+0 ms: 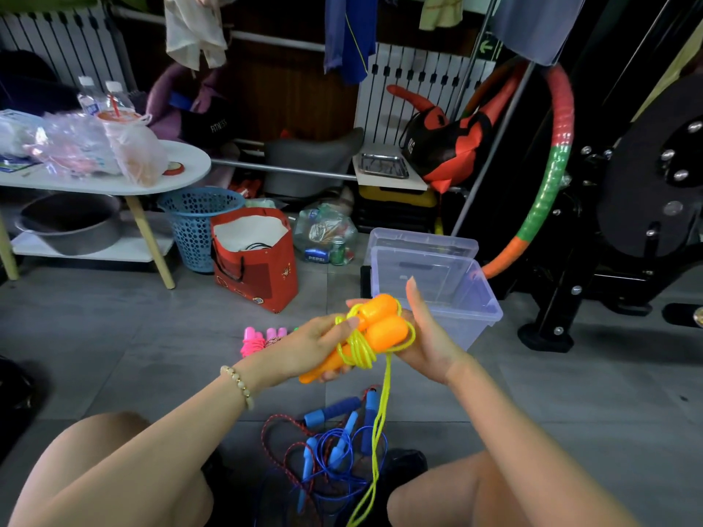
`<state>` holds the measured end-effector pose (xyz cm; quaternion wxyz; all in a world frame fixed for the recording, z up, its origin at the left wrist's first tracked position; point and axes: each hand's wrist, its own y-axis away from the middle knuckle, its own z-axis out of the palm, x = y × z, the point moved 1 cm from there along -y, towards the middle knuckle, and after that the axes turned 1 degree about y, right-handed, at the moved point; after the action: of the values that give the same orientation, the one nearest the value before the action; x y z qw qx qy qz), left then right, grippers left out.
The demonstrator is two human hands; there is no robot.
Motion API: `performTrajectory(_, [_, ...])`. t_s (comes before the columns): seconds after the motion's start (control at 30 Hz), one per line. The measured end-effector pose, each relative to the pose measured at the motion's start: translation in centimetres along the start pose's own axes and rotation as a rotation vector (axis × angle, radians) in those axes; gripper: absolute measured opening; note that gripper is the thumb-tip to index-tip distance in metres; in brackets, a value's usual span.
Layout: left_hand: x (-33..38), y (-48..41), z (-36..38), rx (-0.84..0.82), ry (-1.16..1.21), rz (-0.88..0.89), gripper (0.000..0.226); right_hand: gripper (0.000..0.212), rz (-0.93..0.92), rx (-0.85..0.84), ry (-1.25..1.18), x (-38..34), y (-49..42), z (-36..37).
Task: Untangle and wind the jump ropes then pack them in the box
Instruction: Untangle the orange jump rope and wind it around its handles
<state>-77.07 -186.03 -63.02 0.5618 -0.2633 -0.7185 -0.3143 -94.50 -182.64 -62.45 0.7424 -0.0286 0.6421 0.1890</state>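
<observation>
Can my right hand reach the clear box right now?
Probably yes. The clear box stands open just beyond the right hand, with nothing between them; the left hand grips the orange handles.

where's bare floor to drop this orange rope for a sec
Bare floor left of the pink rope, by the red bag, and right of the clear box toward the machine base. Crowded between the knees: the blue rope tangle.

Single head-worn wide-angle view. Looking forward and down from low height, sitting close above left grip and right grip at frame centre. Catching knees at bottom edge, floor beyond, radiator along far wall.
</observation>
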Motion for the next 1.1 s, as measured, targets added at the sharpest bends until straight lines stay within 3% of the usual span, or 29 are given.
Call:
performTrajectory(0.07, [0.0, -0.3, 0.3, 0.083, 0.11, -0.03, 0.042, 0.09, -0.029, 0.018, -0.038, 1.1, -0.5, 0.2])
performTrajectory(0.23, [-1.3, -2.0, -0.3, 0.408, 0.231, -0.016, 0.035, 0.077, -0.03, 0.198, 0.195, 3.4, -0.5, 1.0])
performTrajectory(0.37, [-1.7, -2.3, -1.9, 0.585, 0.272, -0.013, 0.035, 0.02, -0.032, 0.213, 0.349, 5.0, 0.3, 1.7])
performTrajectory(0.5, [-2.2, -2.3, -2.2, 0.653, 0.213, -0.045, 0.036, 0.024, -0.086, 0.211, 0.542, 4.7, 0.9, 1.6])
performTrajectory(0.6, [-2.4, -2.1, -2.2, 0.58, -0.017, -0.034, 0.035, 0.015, -0.167, 0.298, 0.631, 3.0, 1.0, 0.8])
performTrajectory(0.7, [-2.5, -1.7, -1.9, 0.398, -0.282, -0.047, 0.033, 0.004, -0.233, 0.334, 0.593, 1.4, 0.9, 0.0])
performTrajectory(0.9, [-1.2, -1.5, -1.4, 0.071, -0.535, 0.022, 0.03, 0.012, -0.244, 0.27, 0.628, -0.6, -0.1, -0.1])
performTrajectory(0.97, [-1.1, -1.7, -1.4, 0.038, -0.645, 0.019, 0.041, 0.012, -0.237, 0.24, 0.649, -0.7, -0.4, 0.2])
performTrajectory(1.07, [-1.2, -2.0, -1.2, 0.01, -0.804, -0.021, 0.075, 0.017, -0.233, 0.179, 0.661, -0.8, -1.0, 0.7])
performTrajectory(1.1, [-1.2, -2.0, -1.1, 0.006, -0.814, -0.029, 0.075, 0.019, -0.229, 0.168, 0.662, -0.8, -1.1, 0.8])
